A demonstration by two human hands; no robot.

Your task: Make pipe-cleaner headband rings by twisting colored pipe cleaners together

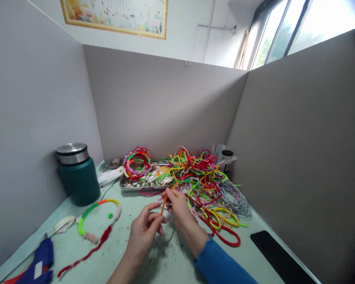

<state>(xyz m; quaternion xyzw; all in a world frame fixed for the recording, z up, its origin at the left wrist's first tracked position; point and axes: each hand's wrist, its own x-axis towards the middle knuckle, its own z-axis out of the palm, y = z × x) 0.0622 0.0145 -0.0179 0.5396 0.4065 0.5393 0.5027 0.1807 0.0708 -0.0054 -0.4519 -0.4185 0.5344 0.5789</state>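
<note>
Between my two hands runs an orange pipe cleaner (164, 204). The fingertips of my left hand (146, 227) pinch its lower end. My right hand (179, 209), higher up and farther away, grips its upper part. A thin grey wire or cord shows below the hands on the table. To the left lies a ring wrapped in coloured pipe cleaners (82, 220), with green, orange, yellow, pink and red sections. A loose red pipe cleaner tail (85, 257) trails from it toward me. Beyond my right hand is a tangled heap of multicoloured pipe cleaners (195, 169).
A metal tray (130, 189) holds small pieces and finished-looking rings (137, 163). Scissors with red handles (229, 236) and yellow-handled scissors (225, 217) lie right, near coiled grey wire (239, 201) and a black phone-like slab (279, 256). Left are a green flask (79, 179) and blue glue gun (41, 262).
</note>
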